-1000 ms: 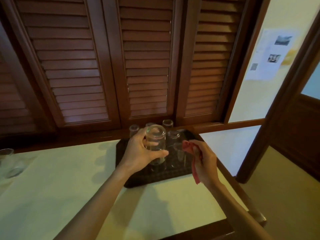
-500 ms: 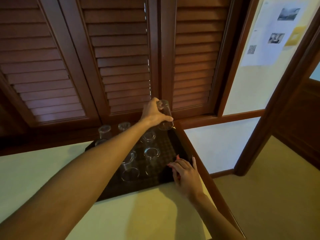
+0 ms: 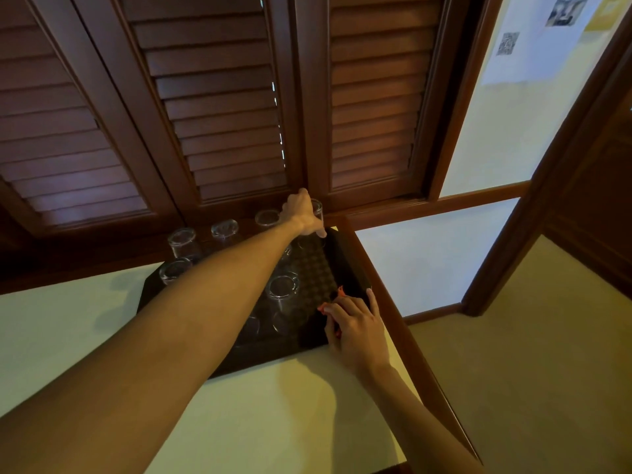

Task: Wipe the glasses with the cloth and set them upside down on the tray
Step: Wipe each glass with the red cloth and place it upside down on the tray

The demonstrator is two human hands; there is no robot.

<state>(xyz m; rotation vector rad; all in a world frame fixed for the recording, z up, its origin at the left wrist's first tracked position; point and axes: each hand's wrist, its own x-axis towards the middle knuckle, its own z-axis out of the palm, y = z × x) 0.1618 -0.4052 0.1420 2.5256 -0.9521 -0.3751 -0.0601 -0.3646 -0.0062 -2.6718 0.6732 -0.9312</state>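
Dark weave, pale tabletop

The tray (image 3: 345, 265) is near-black with a woven check pattern; the cloth (image 3: 339, 293) is red-orange — the glasses (image 3: 283, 289) are clear, the tabletop (image 3: 85, 323) pale yellow, the louvred shutters (image 3: 212, 107) reddish-brown.

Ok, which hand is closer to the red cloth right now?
Right. The right hand rests on the red cloth at the tray's near right corner; the left hand is at the far corner, gripping a glass.

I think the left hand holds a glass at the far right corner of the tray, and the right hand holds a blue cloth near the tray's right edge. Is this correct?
Not quite: the cloth is red, not blue, as the head view shows. The rest stands: the left hand holds a glass at the tray's far right corner, and the right hand holds the cloth near its right edge.
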